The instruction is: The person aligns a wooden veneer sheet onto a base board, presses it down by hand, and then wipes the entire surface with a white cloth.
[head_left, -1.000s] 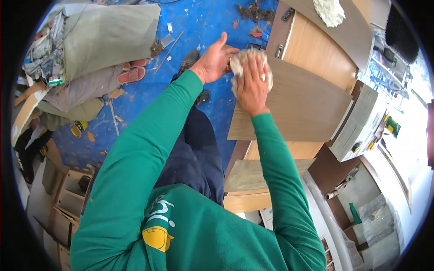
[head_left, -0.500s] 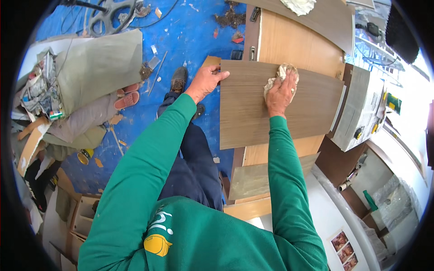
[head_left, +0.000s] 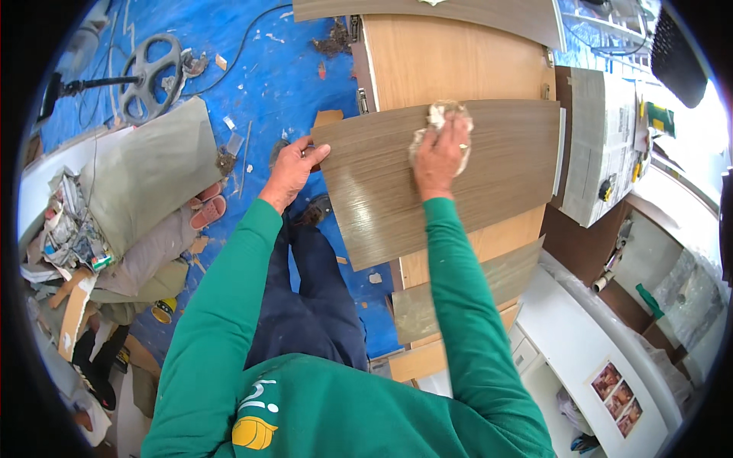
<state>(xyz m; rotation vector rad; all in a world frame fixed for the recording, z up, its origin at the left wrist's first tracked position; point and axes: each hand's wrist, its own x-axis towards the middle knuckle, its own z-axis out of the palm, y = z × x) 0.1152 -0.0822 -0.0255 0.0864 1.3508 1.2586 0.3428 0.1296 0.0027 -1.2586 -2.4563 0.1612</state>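
Here's our left hand [head_left: 287, 179], thumb over the left edge of a flat, brown wood-grain panel [head_left: 504, 145], pinching it! Our right hand [head_left: 440, 164] lies flat, fingers extended over a crumpled, off-white cloth [head_left: 437, 116], pressing it to the panel's upper middle. And the panel itself? We see it spread across a pale wooden cabinet [head_left: 458, 61], its left end out over the blue floor sheet [head_left: 259, 53].
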